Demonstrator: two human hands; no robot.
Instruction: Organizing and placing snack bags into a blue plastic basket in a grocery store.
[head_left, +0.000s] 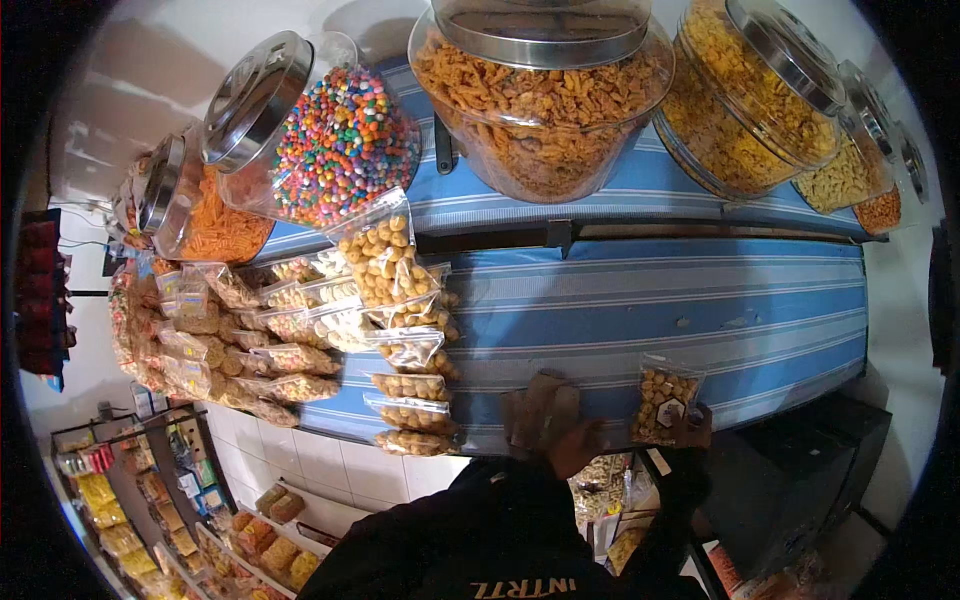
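Observation:
My right hand (690, 429) is at the lower right of a clear zip bag of round golden snacks (654, 391), with fingers over its front beside a white hexagonal label (670, 412). Left of that, my left hand (574, 448) is low over the table's near edge, in shadow. It is close to brown, flat-sided pieces (541, 411), perhaps cardboard; whether it grips them is too dim to tell. Further left, similar bags of round snacks (411, 386) stand in a column, a taller one (382, 259) at its far end.
The table (660, 300) wears a blue striped cover. Large lidded jars of snacks (540, 112) and colourful candy balls (345, 142) line the raised back shelf. More packed bags (292, 322) crowd the left side. A black cabinet (795, 465) stands at right; stocked shelves (135, 487) are lower left.

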